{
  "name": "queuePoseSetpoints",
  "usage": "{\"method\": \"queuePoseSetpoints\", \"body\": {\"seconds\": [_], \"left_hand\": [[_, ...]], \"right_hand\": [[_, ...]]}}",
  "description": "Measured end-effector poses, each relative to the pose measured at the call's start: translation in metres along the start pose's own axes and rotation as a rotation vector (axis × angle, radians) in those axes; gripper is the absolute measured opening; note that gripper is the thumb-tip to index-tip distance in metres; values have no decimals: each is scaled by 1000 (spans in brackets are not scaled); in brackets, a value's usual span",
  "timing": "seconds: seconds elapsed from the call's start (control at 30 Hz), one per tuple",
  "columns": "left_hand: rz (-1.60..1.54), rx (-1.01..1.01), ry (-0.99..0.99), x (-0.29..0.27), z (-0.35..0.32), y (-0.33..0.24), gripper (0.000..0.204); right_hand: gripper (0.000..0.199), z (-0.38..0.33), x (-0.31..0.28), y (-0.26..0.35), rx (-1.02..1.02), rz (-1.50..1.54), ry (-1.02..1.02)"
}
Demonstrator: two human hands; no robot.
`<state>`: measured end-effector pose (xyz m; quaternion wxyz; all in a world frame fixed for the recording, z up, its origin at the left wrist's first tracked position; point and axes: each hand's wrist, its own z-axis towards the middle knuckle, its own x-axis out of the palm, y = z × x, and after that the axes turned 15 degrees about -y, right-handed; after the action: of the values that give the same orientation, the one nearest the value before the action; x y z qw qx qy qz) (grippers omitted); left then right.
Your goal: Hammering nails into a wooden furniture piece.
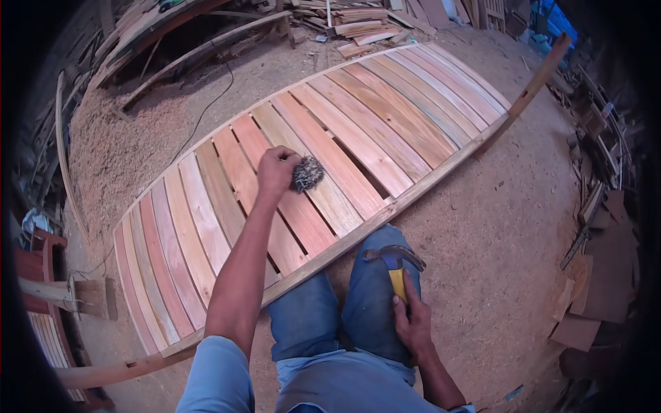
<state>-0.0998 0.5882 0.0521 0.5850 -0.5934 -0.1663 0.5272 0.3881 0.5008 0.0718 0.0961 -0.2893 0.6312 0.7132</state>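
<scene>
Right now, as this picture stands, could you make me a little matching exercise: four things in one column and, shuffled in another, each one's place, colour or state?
Things:
1. Left hand
2. Right hand
3. Trousers
4. Loose boards

Places, colours, states:
A. Blue
B. Piled beyond the slatted panel
C. Right beside a dark heap of what look like nails
D. Holding the hammer by its handle

Right pairs: 1-C, 2-D, 3-A, 4-B.
</scene>
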Motion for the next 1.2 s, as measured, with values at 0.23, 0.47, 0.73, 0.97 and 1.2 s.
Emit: {"method": "queuePoseSetpoints", "body": {"seconds": [0.23, 0.47, 0.73, 0.97, 1.2], "left_hand": [[188, 402, -3, -16, -8, -65, 22], [447, 378, 187, -22, -11, -66, 32], [-255, -164, 118, -42, -8, -46, 24], [-231, -153, -37, -122, -87, -18, 22], [-105, -234, -139, -152, -224, 6, 16]], "right_hand": [[68, 7, -6, -18, 37, 16, -10], [69, 9, -8, -16, 36, 46, 1], [69, 5, -3, -14, 28, 55, -7], [72, 2, 1, -3, -25, -28, -41], [74, -4, 14, 54, -6, -152, 44]]}}
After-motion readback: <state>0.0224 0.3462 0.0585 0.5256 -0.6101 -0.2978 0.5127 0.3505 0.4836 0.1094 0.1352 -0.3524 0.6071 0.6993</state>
